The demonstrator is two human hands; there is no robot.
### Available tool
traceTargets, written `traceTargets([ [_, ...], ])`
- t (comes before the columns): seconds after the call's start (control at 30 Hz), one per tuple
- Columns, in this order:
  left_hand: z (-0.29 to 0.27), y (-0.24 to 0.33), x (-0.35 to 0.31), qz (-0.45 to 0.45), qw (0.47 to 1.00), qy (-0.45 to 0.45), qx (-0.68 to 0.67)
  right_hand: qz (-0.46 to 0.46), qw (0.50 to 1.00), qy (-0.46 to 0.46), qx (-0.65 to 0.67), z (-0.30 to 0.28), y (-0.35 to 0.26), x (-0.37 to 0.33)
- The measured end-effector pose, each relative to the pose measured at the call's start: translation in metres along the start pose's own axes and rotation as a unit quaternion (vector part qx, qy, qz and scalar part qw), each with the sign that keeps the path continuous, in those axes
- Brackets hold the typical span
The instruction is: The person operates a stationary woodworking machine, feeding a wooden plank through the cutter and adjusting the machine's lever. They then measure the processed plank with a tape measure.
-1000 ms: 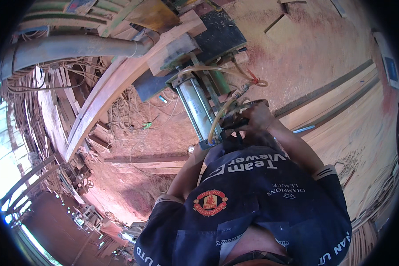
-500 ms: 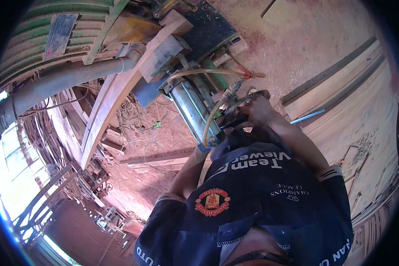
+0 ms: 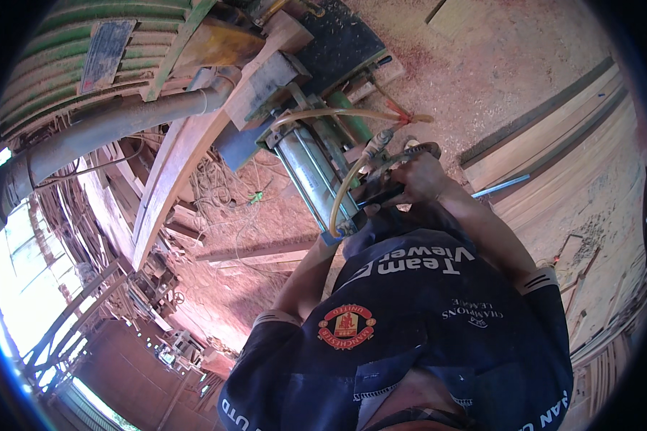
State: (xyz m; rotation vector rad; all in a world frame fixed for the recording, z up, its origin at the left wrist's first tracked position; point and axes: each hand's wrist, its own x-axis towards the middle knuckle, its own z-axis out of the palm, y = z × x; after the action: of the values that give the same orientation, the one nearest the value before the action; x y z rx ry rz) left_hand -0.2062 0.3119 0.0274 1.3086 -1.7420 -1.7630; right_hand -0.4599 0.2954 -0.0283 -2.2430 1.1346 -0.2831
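A pneumatic cylinder (image 3: pixel 307 172) with a silvery barrel, tie rods and blue end caps slants in front of my body. Its clear yellowish hose (image 3: pixel 343 192) loops from the lower end cap to a fitting. Right of the cylinder, my right hand (image 3: pixel 418 178) is closed over what looks like a dark handwheel (image 3: pixel 425 149), its fingers partly hidden. My left forearm (image 3: pixel 303 279) reaches up behind the cylinder's lower end, where the left hand is hidden. Beyond the cylinder, a long curved wooden beam (image 3: pixel 187 151) runs beside a wooden block (image 3: pixel 277 75) on the machine.
A thick grey pipe (image 3: pixel 122 128) crosses the upper left. Planks (image 3: pixel 546 136) lie at the right, with a thin light-blue rod (image 3: pixel 502 185) near them. Tangled cord (image 3: pixel 212 183) and timber offcuts (image 3: pixel 187 224) lie on the dusty floor at left.
The view has shifted very slightly. My right hand stays on the dark wheel and my left arm stays behind the cylinder; the cylinder and beam look unchanged.
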Motion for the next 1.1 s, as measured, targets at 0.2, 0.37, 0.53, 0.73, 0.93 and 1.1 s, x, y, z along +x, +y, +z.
traceTargets([
  [0.2,0.011,0.002,0.002,0.120,0.988,0.096,0.010,-0.009,1.000,0.014,0.009,-0.001,0.004,-0.001],
  [0.37,0.009,-0.011,0.004,0.141,0.983,0.087,0.075,-0.015,0.999,0.034,0.018,-0.003,0.004,-0.002],
  [0.53,0.011,-0.023,0.001,0.126,0.985,0.090,0.077,0.008,1.000,0.010,0.013,0.001,0.001,-0.001],
  [0.73,0.015,-0.033,-0.001,0.084,0.984,0.099,-0.122,0.007,1.000,0.013,-0.010,-0.007,-0.002,0.000],
  [0.93,0.002,-0.052,-0.001,0.096,0.987,0.099,-0.076,0.024,1.000,-0.008,-0.009,-0.017,-0.011,0.004],
  [1.1,-0.002,-0.063,-0.013,0.078,0.989,0.109,-0.062,0.063,0.992,-0.104,-0.025,-0.031,-0.021,0.011],
])
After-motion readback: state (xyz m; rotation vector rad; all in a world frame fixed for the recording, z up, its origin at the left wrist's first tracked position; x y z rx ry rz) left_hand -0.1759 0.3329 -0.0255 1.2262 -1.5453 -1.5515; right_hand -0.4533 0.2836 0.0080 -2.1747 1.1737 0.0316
